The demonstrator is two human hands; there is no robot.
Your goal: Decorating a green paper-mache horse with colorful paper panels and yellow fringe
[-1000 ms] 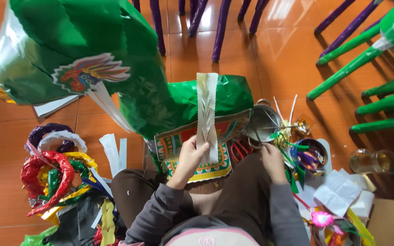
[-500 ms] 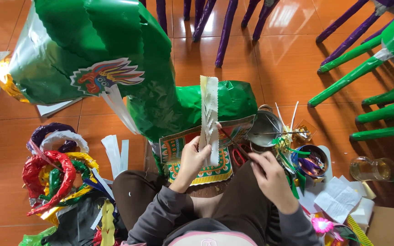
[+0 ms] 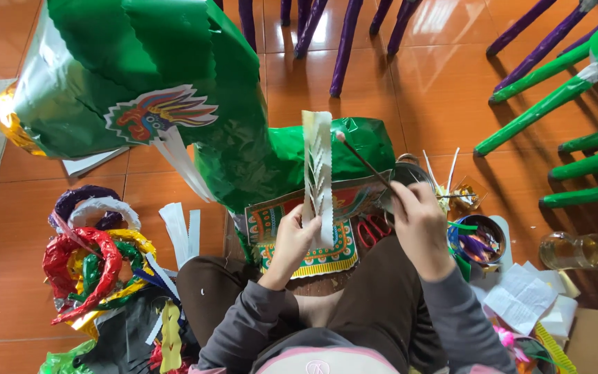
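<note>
I sit on the floor with a large green foil paper animal figure [image 3: 174, 104] in front of me. My left hand [image 3: 293, 239] holds a white fringed paper strip [image 3: 318, 173] upright. My right hand [image 3: 418, 225] holds a thin stick brush [image 3: 363, 159], its tip close to the top of the strip. A patterned paper panel [image 3: 316, 253] with red, green and yellow designs hangs on the figure's body behind my hands.
A heap of coloured foil rings [image 3: 91, 263] lies at my left, with loose white strips [image 3: 181, 232]. Red scissors [image 3: 375, 232], a bowl [image 3: 479, 239] of coloured bits, a glass jar [image 3: 576, 251], white papers [image 3: 520, 298], and green [image 3: 555, 76] and purple stick legs [image 3: 344, 41] surround me.
My right hand rose from beside the bowls and now holds a stick brush up against the strip. The left hand kept the strip upright.
</note>
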